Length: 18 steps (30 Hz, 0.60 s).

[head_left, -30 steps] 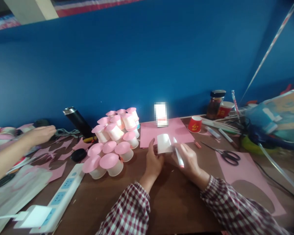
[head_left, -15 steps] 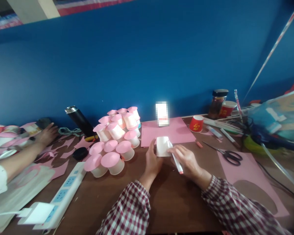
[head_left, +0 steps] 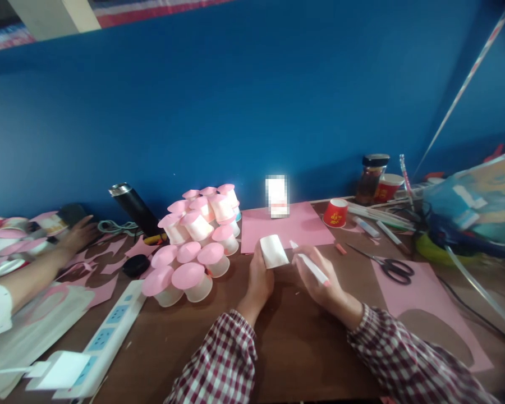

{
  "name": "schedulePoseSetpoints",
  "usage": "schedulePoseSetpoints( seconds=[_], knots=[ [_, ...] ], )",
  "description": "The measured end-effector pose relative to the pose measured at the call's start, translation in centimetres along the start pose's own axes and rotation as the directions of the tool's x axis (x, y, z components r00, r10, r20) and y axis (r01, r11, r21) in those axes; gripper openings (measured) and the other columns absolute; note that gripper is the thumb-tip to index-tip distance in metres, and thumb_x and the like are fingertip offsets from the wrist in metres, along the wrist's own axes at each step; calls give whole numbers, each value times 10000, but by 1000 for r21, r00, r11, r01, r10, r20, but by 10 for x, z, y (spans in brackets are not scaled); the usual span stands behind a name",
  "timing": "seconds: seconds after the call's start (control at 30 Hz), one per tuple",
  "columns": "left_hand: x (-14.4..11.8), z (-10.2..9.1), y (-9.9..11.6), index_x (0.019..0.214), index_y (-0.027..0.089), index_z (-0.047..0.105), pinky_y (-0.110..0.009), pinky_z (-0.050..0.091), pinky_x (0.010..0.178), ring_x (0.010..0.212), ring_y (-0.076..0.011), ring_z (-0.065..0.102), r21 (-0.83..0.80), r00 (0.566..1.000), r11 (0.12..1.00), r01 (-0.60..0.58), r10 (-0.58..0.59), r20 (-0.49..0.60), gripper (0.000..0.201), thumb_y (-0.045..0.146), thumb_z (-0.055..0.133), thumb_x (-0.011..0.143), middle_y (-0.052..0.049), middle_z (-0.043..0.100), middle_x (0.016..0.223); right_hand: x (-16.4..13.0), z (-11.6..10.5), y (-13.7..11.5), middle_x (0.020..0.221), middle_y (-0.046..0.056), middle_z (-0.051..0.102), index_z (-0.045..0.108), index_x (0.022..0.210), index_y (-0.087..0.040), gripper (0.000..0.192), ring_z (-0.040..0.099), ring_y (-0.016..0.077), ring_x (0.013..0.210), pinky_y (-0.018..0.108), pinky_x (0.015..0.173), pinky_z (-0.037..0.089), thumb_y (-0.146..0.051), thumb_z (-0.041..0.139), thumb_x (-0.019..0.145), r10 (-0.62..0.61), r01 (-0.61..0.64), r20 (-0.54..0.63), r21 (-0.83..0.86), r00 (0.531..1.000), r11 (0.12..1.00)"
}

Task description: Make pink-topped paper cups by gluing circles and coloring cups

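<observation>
My left hand [head_left: 260, 278] is closed around a white paper cup [head_left: 273, 251], which leans to the left in its grip. A white marker with a pinkish end [head_left: 313, 269] is pinched in my right hand [head_left: 320, 275], its tip pointing up and left, a short gap from the cup. Behind both hands lies a pink paper sheet [head_left: 307, 225], and a small blurred white object [head_left: 276, 196] stands at its far edge. To the left of my hands is a cluster of white cups with pink paper tops [head_left: 192, 276].
A power strip [head_left: 109, 336], a black bottle [head_left: 134, 207] and another person's arm [head_left: 37, 275] are at left. On the right are a red cup [head_left: 335, 213], scissors [head_left: 393, 269], cut pink paper [head_left: 421, 292] and a dark-lidded jar [head_left: 372, 179]. A blue wall [head_left: 252, 101] stands behind.
The marker has come away from the cup as my right hand drew slightly right. The cup has tilted and shifted a little left in my left hand.
</observation>
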State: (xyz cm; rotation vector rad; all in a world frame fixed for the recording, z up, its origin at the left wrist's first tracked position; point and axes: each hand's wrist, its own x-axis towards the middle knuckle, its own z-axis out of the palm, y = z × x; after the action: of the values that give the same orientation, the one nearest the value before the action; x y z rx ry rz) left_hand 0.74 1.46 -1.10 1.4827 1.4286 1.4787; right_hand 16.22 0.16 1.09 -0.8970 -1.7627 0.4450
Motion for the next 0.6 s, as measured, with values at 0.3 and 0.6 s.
schedulePoseSetpoints(
  seconds=[0.3, 0.6],
  knots=[
    [-1, -1, -7, 1215, 188, 498, -402, 362, 971, 1101, -289, 541, 53, 1000, 999, 1, -1, 3, 427, 283, 549, 802, -140, 601, 1184, -3, 2, 1, 588, -11, 556, 605, 839, -173, 198, 491, 102, 461, 213, 455, 391, -295, 464, 905, 133, -133, 9, -16, 991, 991],
    [-2, -1, -7, 1153, 180, 545, -408, 324, 1024, 1180, -297, 500, -78, 999, 996, 34, -36, -25, 398, 242, 587, 762, -133, 623, 1167, 0, 1, 1, 537, -39, 477, 551, 771, -184, 186, 428, 96, 443, 228, 494, 368, -263, 445, 903, 75, -68, 38, -155, 996, 985]
  ],
)
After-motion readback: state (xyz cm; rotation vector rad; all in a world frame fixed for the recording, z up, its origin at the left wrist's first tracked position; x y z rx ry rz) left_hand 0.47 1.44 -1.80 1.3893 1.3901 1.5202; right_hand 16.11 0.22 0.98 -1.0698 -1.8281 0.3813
